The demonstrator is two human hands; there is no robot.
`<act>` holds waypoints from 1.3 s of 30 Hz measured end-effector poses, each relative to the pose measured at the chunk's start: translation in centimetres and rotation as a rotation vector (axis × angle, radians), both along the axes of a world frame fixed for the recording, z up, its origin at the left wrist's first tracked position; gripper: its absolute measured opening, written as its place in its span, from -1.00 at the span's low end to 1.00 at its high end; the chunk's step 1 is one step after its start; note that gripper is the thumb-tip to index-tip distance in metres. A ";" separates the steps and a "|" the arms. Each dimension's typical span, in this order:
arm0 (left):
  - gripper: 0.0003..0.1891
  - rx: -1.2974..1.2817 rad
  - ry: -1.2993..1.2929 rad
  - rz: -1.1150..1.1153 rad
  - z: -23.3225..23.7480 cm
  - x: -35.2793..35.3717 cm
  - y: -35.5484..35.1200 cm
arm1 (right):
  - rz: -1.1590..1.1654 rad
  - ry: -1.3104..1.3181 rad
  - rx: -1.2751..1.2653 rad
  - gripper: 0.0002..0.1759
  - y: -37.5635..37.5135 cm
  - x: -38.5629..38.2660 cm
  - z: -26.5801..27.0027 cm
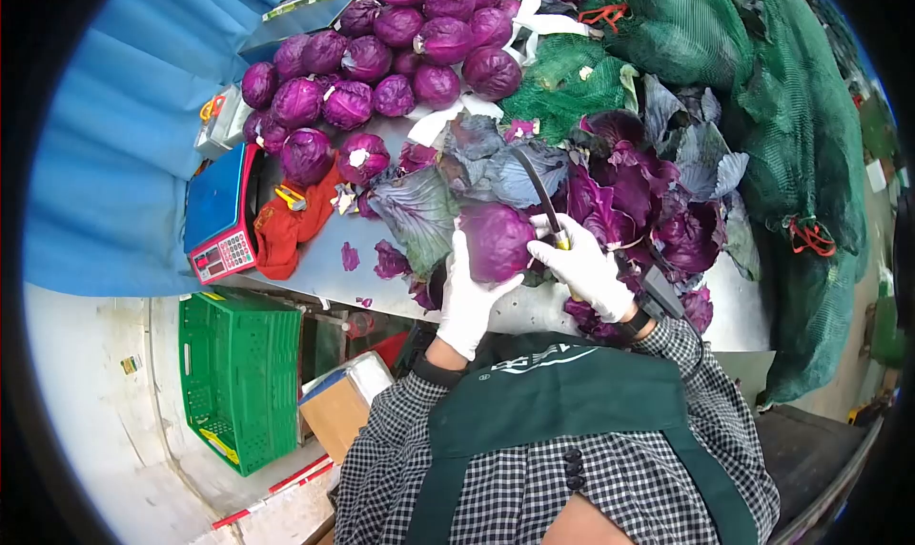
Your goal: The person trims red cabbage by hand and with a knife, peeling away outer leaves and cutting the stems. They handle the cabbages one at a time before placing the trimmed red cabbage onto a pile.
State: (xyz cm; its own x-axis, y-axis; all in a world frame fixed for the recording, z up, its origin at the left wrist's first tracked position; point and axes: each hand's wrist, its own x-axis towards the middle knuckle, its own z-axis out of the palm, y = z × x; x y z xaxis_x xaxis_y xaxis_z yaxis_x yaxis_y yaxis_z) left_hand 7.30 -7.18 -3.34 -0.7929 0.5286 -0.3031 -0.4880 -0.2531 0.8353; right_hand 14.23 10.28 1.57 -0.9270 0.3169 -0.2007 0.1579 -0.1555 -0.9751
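A trimmed red cabbage (497, 244) rests against my left hand (471, 297), gloved in white, with the thumb up its near left side and the fingers under it. My right hand (583, 267), also in a white glove, is closed around the yellow handle of a knife (540, 188). Its long, dark, curved blade points up and away from me, just right of the cabbage. Loose outer cabbage leaves (415, 213) lie behind and to the left of the held cabbage. A heap of purple leaves (624, 187) spreads beyond my right hand.
Several red cabbages (367, 59) are piled at the back left of the metal table (334, 287). A scale (217, 211) and a red cloth (291, 226) with a yellow-handled tool sit left. Green mesh sacks (796, 135) line the right. Green crates (238, 378) stand below.
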 end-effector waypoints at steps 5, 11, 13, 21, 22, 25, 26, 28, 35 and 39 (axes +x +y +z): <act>-0.32 0.255 -0.557 -0.173 1.5 -1.6 -0.7 | 0.105 -0.131 0.008 -0.59 1.1 1.3 1.3; 0.01 0.437 -0.909 -0.463 -2.0 -1.3 -0.5 | 0.225 0.236 0.481 -0.32 2.8 2.0 -1.4; 0.07 0.194 -0.989 -0.561 -3.7 -1.2 -0.3 | 0.180 0.118 0.422 -0.33 2.1 2.4 -1.9; -0.32 -1.076 0.569 -0.361 3.1 -0.8 -1.5 | 0.165 -0.082 0.580 -0.30 1.1 2.4 -3.7; -0.27 -1.017 0.894 -0.324 3.6 -0.8 -1.5 | 0.181 -0.034 0.583 -0.30 0.9 2.2 -4.0; 0.02 -0.919 1.100 -0.526 3.0 -1.5 -0.8 | 0.247 0.061 0.640 -0.34 0.6 1.8 -4.0; 0.05 -0.867 0.952 -0.534 2.4 -1.4 -0.9 | 0.247 0.041 0.703 -0.35 0.6 2.2 -3.4; 0.07 -0.809 0.808 -0.537 1.7 -1.4 -0.8 | 0.213 -0.056 0.885 -0.41 0.6 3.1 -2.0; 0.07 -0.740 0.857 -0.395 -0.2 -0.8 -0.8 | 0.465 -0.259 0.890 -0.36 0.6 4.3 -2.0; 0.06 -0.745 0.867 -0.364 -0.7 -0.9 -1.1 | 0.327 -0.029 1.072 -0.30 0.2 4.2 -4.5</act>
State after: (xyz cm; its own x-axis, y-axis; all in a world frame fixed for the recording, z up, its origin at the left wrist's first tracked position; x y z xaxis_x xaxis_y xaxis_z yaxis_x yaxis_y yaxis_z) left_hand 6.44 -8.26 -4.04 -0.7248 0.6855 -0.0689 0.3667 0.4686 0.8037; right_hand 18.47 10.52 -2.95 -0.9967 0.0811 0.0067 0.0625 0.8155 -0.5754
